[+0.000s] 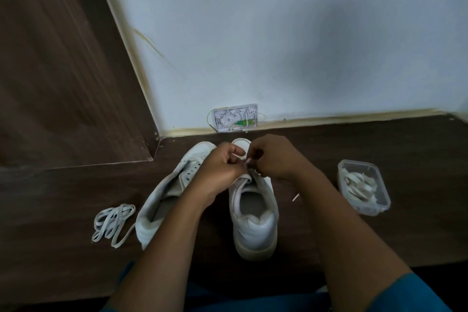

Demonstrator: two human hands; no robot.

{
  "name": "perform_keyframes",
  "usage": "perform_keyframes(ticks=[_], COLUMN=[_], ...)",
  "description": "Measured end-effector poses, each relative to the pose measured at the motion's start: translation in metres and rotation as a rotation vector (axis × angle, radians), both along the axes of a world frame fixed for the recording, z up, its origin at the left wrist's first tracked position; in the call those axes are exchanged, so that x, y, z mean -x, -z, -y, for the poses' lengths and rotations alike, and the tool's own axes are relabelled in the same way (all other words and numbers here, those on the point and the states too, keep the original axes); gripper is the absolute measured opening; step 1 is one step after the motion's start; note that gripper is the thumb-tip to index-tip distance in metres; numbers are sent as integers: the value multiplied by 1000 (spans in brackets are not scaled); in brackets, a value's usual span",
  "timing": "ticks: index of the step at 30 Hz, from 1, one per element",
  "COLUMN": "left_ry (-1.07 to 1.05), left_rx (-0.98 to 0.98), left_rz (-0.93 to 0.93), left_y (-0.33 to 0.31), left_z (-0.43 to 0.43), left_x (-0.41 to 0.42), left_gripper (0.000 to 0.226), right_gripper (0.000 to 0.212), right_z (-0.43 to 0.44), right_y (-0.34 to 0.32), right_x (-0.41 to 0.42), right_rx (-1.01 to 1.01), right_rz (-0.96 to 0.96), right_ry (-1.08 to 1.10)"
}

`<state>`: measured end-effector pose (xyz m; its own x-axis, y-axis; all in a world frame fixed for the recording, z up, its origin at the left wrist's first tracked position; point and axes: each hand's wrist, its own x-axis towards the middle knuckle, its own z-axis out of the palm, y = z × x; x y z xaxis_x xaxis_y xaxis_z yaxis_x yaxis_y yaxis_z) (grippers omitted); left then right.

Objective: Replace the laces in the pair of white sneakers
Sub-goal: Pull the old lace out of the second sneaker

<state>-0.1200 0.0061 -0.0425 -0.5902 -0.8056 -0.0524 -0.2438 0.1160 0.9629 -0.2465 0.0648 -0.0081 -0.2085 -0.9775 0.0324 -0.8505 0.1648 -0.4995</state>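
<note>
Two white shoes stand side by side on a dark wooden floor (379, 235), heels toward the person and toes toward a pale wall (278, 45). The left shoe (162, 200) leans over to the left, its tongue area open and perforated side showing, with no lace visible in it. The right shoe (253, 225) sits upright, its heel collar padded and its sole edge slightly yellowed. A flat white lace (244, 180) runs up from the top of its opening to the hands. Both hands meet just above the right shoe's upper eyelets, knuckles nearly touching. The left hand (220, 164) is curled tight, thumb and forefinger pinching the lace near its tip. The right hand (273, 157) is curled as well, its fingertips closed on the same short white end that shows between the two hands. Which eyelet the end is at cannot be told, as the fingers cover it. A loose lace (112, 223) lies in a bundle on the floor just left of the left shoe. To the right, apart from the shoes, a clear tub (358, 161) holds more white laces (359, 186). A small white stick (295, 197) lies between the right shoe and the tub. A small white box (236, 118) sits at the wall's foot beyond the toes.
</note>
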Motion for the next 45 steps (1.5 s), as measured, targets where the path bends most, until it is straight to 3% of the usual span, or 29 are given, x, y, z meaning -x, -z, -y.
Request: perform_keyframes(ticks=[5,9,12,18,20,23,25,29,32,33,36,41,43,45], left_ry=[51,-46,-48,-55,-31,74,57,-114,-120,-107,-48,-70,-97,-110], left_rx=[187,60,11,-34,-38,169,223,122,160,155,134,14,-29,-41], left_rz=[167,-57,-108,-131,-66,101,92,-212,-205,-159,-64,-295,-417,-417], left_y=[5,2,1,-1,-2,3,7,-1,-3,-2,2,0,-4,-5], left_z=[6,4,4,6,7,8,9,7,7,8,9,6,7,9], left_x=[-7,-1,1,-1,-4,-8,-6,0,-1,-2,-5,-2,0,-1], left_gripper=[26,30,30,26,27,30,34,21,17,19,25,20,23,25], right_gripper=[12,13,19,18,21,25,22,9,14,19,21,10,13,9], right_z=[1,1,0,3,4,5,6,2,0,0,4,-5,-4,-1], right_y=[1,-4,-7,-6,-5,-2,-1,-5,-6,-6,-10,-12,-11,-11], right_x=[-3,-4,-6,-11,-7,-6,-5,-1,-9,-10,-7,-12,-15,-16], right_rx=[9,29,-54,80,175,292,215,-49,-30,34,230,-110,-100,24], right_rz=[67,113,230,54,268,712,758,553,298,319,642,333,253,222], right_ry=[55,108,67,63,144,300,286,127,55,81,205,58,14,39])
